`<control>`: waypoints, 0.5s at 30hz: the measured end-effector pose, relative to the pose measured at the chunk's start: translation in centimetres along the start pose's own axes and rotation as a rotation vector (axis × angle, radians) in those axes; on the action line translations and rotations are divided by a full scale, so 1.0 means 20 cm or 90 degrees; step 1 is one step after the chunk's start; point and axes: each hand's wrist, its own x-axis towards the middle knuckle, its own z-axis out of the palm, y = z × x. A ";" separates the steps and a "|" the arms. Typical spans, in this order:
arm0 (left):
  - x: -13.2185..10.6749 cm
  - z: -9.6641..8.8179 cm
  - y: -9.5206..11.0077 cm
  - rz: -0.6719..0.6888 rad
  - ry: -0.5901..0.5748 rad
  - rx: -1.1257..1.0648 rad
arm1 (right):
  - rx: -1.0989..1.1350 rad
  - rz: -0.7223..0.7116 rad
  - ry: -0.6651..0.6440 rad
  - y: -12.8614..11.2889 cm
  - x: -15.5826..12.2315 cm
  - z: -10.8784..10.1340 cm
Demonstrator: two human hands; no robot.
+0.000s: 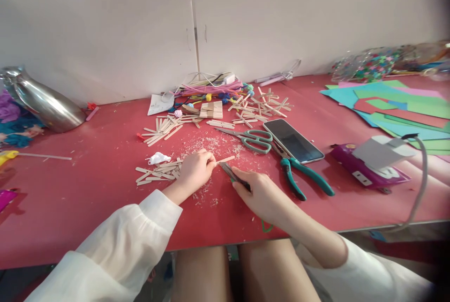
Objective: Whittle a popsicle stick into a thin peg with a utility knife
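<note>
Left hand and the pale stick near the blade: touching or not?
Touching: the head view shows the left hand pinching the pale stick, its free end jutting out from the grip.

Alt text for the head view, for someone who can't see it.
A person's left hand holds a thin wooden stick close to a knife-like tool in the right hand, over a red table strewn with shavings. More sticks, scissors, pliers and a phone lie nearby.

Pale wooden stick, dark-handled knife angled beside it
</note>
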 end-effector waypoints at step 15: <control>0.00 0.01 -0.01 -0.003 0.008 -0.040 | -0.023 0.029 -0.008 -0.01 -0.03 0.00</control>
